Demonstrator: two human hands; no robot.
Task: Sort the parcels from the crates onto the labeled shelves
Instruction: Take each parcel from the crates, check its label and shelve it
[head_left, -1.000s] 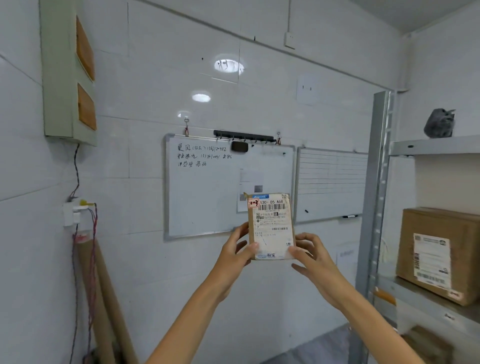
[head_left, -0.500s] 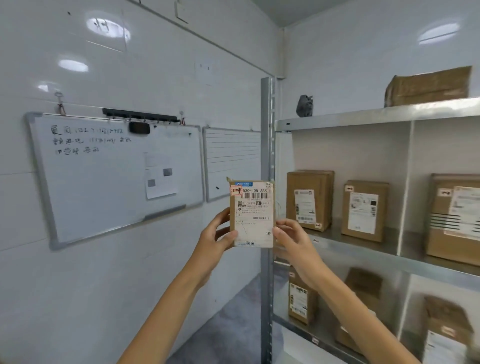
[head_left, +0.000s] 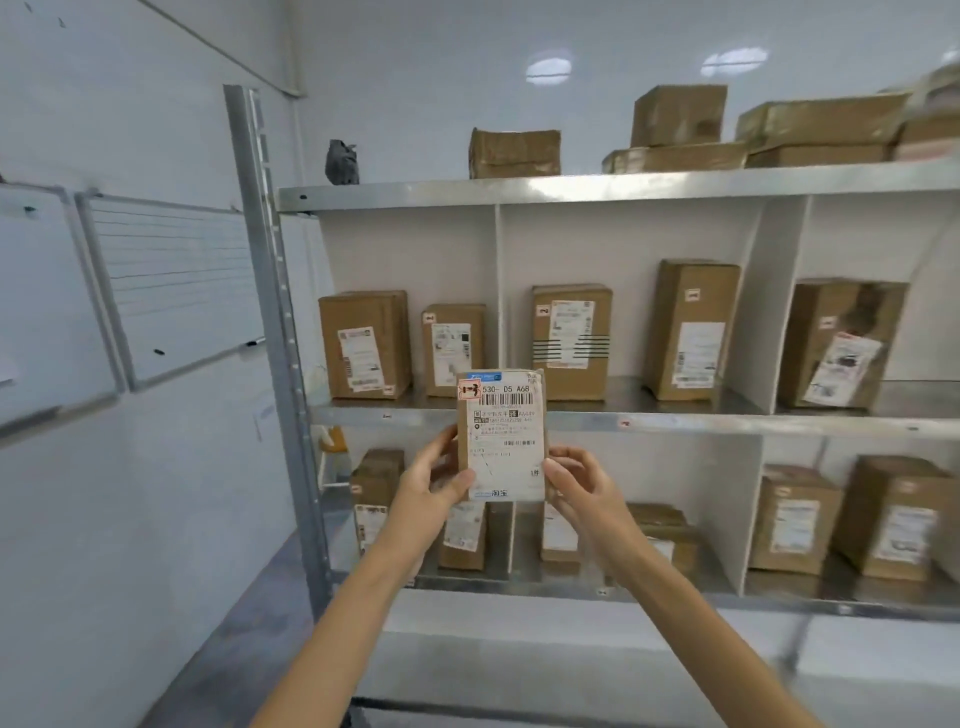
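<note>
**A:** Where was the parcel (head_left: 501, 436)?

**B:** Upright before me, label (head_left: 511, 462) facing me, in front of the middle shelf (head_left: 675, 422). My left hand (head_left: 431, 478) pinched its left side, thumb on the front. My right hand (head_left: 576, 483) curled round its right edge.

**A:** How far along?

**B:** Many boxes (head_left: 363, 343) already stood shelved. This one was not yet placed, and I judged it needed its matching slot. No crates showed.

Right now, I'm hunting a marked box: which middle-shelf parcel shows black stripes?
The third parcel from the left; only it has black horizontal stripes across its front.
</note>
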